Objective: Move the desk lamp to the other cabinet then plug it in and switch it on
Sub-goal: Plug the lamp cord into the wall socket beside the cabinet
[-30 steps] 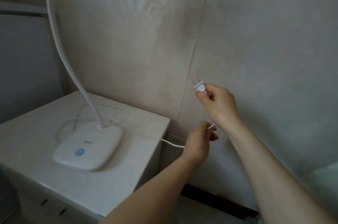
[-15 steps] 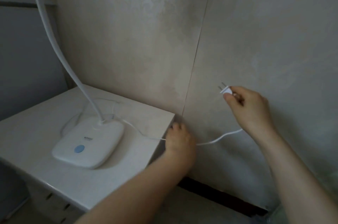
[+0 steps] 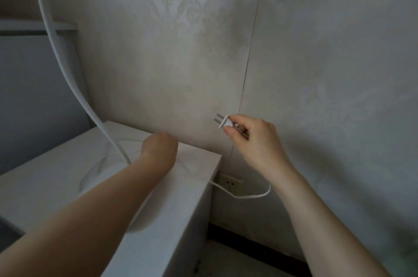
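Note:
The white desk lamp stands on the white cabinet (image 3: 45, 172). Its curved neck (image 3: 67, 73) rises to the top left, and my left forearm covers most of its base (image 3: 93, 171). My right hand (image 3: 255, 141) pinches the white two-pin plug (image 3: 224, 121) in the air close to the wall, pins pointing up and left. The thin cord (image 3: 248, 196) sags from that hand back to the cabinet's edge. A wall socket (image 3: 230, 184) sits low on the wall beside the cabinet, below the plug. My left hand (image 3: 159, 147) is over the cabinet top near the wall, fingers curled out of sight.
Patterned wallpaper with a vertical seam (image 3: 248, 62) covers the wall behind. A grey panel (image 3: 22, 100) under a ledge stands to the left of the cabinet. A dark skirting board (image 3: 248, 245) runs along the floor to the right.
My left hand has left the cabinet's corner and moved up and left over its top. The right hand has brought the plug leftward, and the socket is uncovered again.

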